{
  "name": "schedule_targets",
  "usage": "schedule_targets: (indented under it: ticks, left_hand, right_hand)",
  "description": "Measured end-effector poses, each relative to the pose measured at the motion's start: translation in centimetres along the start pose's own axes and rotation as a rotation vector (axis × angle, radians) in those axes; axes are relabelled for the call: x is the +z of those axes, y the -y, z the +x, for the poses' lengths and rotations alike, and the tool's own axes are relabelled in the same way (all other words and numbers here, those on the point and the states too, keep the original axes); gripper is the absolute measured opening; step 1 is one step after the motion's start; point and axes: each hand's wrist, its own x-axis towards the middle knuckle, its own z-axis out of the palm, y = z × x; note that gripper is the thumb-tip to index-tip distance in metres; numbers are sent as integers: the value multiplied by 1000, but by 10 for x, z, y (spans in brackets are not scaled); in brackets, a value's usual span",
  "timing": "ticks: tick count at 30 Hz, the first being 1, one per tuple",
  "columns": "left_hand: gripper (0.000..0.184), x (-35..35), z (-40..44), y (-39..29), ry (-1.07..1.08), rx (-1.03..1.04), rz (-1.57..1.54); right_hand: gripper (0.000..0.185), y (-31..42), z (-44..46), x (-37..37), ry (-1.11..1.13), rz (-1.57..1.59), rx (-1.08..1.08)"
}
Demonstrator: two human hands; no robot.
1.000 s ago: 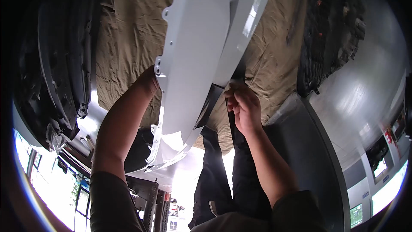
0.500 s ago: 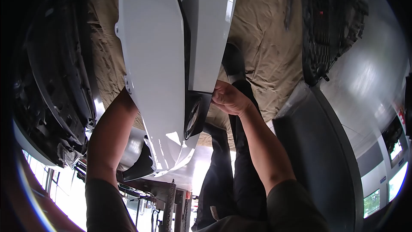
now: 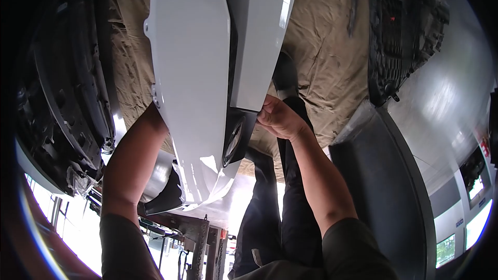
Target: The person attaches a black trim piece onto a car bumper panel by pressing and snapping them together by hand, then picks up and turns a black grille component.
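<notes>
A glossy light-grey car bumper cover [image 3: 192, 52] stretches from the top of the view down to the middle, with its painted face towards me. Near its lower end sits a black insert [image 3: 239, 137] with an oval opening. My right hand [image 3: 281, 118] is closed on the bumper's right edge beside this insert, thumb and curled fingers against the rim. On the other side, my left forearm [image 3: 136, 161] reaches up to the bumper's left edge. The left hand itself is hidden behind the panel, so its fingers do not show.
Crumpled brown cloth [image 3: 324, 62] covers the floor beneath. Dark car parts [image 3: 62, 83] stand at left; a black grille-like part [image 3: 402, 36] and a dark curved panel [image 3: 384, 176] are at right. A metal frame with a chain [image 3: 201, 249] stands at bottom.
The bumper's upper part appears slightly further right in the view, while both hands stay at the same places on it.
</notes>
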Motion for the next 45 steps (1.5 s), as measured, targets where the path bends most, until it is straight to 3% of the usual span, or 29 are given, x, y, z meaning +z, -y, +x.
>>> schedule_targets:
  ticks: [9,12,15,18,24,30,41,45]
  left_hand:
    - [70,-13,-12,14,18,49,-26]
    - [70,-16,-14,17,18,54,-27]
    - [70,-16,-16,17,13,42,-27]
    - [71,-14,-17,16,4,32,-23]
    - [71,-10,-15,14,-8,16,-13]
    - [71,-13,-11,14,3,19,-21]
    - [72,-19,0,26,-2,128,-48]
    - [73,-15,-58,24,-89,252,178]
  right_hand:
    - [57,-35,14,8,-49,-55,-237]
    - [56,-34,12,18,-179,-154,-204]
    - [53,-25,15,29,-168,-204,-152]
    - [57,-21,16,47,-281,-252,-243]
    - [72,-18,20,36,-155,-222,-134]
    - [68,-16,18,35,-233,-312,-167]
    - [68,-69,3,29,-338,162,-102]
    - [89,-111,-2,37,-407,208,-100]
